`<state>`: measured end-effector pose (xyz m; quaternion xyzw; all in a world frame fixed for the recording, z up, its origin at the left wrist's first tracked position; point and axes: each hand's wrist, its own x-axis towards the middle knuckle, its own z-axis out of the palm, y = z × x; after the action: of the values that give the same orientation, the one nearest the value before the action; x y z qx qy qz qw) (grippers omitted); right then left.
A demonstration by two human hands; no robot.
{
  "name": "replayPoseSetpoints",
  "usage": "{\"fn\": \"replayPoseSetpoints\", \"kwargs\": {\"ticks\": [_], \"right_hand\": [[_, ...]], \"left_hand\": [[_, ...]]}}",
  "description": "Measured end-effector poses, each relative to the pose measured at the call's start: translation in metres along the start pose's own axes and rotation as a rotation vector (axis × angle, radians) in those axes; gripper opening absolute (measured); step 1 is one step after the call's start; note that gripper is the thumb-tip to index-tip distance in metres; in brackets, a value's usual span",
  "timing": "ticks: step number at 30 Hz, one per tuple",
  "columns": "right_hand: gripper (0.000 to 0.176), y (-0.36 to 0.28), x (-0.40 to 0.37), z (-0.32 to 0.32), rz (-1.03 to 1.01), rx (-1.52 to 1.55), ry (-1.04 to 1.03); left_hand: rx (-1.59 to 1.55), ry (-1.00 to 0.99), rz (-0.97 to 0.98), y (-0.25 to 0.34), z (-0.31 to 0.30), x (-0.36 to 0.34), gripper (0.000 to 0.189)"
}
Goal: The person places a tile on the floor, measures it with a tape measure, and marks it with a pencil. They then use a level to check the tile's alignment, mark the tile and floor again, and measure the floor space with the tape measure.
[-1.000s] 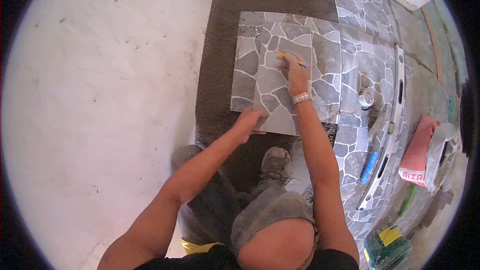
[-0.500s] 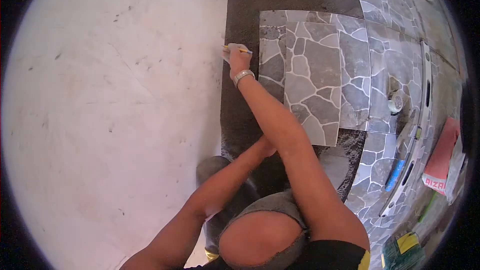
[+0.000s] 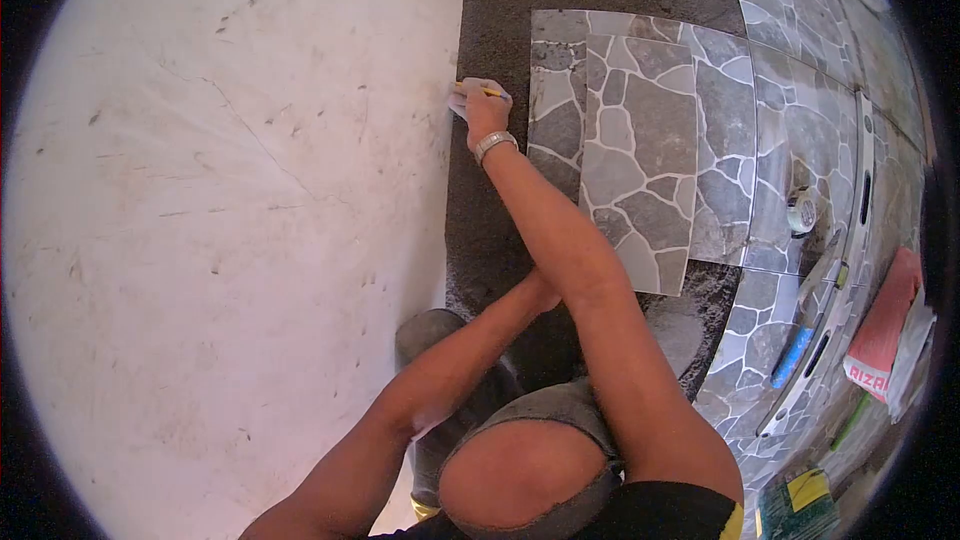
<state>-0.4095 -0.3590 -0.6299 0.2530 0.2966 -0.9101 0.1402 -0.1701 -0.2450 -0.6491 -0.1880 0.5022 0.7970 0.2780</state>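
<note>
My right hand, with a wristwatch on its wrist, is closed around a yellow pencil. It is at the foot of the white wall, over dark mortar. To its right, a stone-patterned tile lies on top of another tile, leaving a strip of the lower one showing. Below, my left hand reaches under my right forearm near the upper tile's lower left corner. Its fingers are hidden behind that forearm.
At right, laid tiles carry a white round roll or tape measure, a long spirit level and a blue-handled tool. Beyond are a red bag and a green and yellow object. My knee is bent below.
The view has shifted slightly, so the tiles appear further right. My right hand still holds the pencil beside the wall. My left hand stays under the right forearm.
</note>
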Motion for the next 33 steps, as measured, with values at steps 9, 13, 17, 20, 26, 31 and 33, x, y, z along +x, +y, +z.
{"fn": "replayPoseSetpoints", "kwargs": {"ticks": [9,13,17,20,26,31,33], "right_hand": [[0.008,-0.001,0.003,-0.002,0.019,-0.038,-0.033],[0.007,-0.002,0.002,-0.001,0.002,-0.059,-0.026],[0.008,-0.003,0.002,-0.001,0.001,-0.093,-0.018],[0.006,-0.002,0.003,-0.001,-0.015,-0.093,-0.031],[0.017,-0.033,-0.02,0.008,0.013,-0.224,-0.102],[0.028,-0.21,-0.16,-0.007,-0.361,-0.572,-0.457],[0.026,-0.246,-0.17,-0.077,-1.025,-1.09,-0.222]], "left_hand": [[-0.017,-0.014,0.001,-0.002,0.004,0.005,0.048],[-0.027,-0.016,-0.001,-0.003,0.004,0.006,0.048],[-0.027,-0.015,0.003,-0.004,0.004,0.006,0.048],[-0.021,-0.013,0.009,-0.005,0.002,0.006,0.048],[0.095,0.068,0.075,-0.014,-0.005,0.003,0.047],[0.358,0.29,0.01,0.049,0.042,-0.006,0.051],[0.213,0.256,0.006,0.071,0.055,-0.013,0.043]]}}
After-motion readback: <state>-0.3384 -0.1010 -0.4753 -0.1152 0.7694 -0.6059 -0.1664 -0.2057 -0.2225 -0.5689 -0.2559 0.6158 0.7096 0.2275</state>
